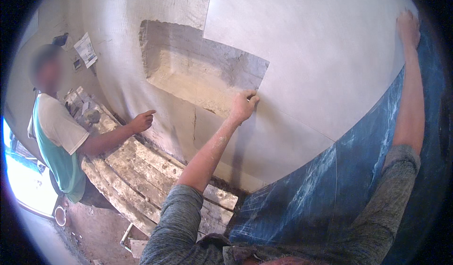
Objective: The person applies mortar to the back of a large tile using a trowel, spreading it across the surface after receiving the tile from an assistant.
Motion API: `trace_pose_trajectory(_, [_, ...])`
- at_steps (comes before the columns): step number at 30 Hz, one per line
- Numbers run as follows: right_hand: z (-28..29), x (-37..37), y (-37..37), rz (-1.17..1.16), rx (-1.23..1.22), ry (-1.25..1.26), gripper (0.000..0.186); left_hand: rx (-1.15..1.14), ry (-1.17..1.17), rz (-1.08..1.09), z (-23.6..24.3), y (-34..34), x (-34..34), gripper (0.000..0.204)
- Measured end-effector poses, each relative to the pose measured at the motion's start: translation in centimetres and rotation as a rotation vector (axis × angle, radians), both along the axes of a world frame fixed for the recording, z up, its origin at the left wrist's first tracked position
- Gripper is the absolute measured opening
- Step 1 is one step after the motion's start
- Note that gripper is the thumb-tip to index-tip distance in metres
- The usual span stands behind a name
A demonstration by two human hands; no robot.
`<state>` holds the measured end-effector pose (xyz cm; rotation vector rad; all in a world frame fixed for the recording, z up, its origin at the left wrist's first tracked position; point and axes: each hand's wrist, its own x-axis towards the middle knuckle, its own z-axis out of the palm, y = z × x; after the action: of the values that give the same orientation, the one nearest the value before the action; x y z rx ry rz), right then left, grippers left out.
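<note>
A large, smooth, pale panel point(306, 53), like a big wall tile, stands against the wall with a stepped cut beside a rough recess point(188, 76). My left hand point(244, 105) is closed on the panel's cut edge at the lower right of the recess, fingers bent. Far to the right, my right hand point(408, 29) is curled over the panel's right edge; its fingertips show only in part. Next to that edge, a dark blue, marble-veined surface point(302, 189) spreads below and to the right, under my right arm.
A co-worker point(52, 114) stands at the left, one hand point(143, 122) pointing toward the wall. Rough, dusty planks point(127, 170) run along the wall's foot, with rubble point(92, 116) at their far end. A paper sheet point(85, 50) hangs on the wall. A round container point(61, 216) sits on the floor.
</note>
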<state>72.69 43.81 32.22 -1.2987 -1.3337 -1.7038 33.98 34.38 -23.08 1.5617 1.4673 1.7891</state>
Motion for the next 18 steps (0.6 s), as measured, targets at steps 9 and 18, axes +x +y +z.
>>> trace_pose_trajectory(9, [-2.9, -3.2, -3.2, 0.064, 0.092, 0.088, 0.034, 0.043, -0.032, -0.012, -0.7, 0.1, -0.1, 0.021])
trace_pose_trajectory(18, [-4.3, -4.4, -3.2, 0.169, 0.281, 0.077, 0.027, 0.032, -0.026, 0.039, -1.2, -0.1, -0.5, 0.022])
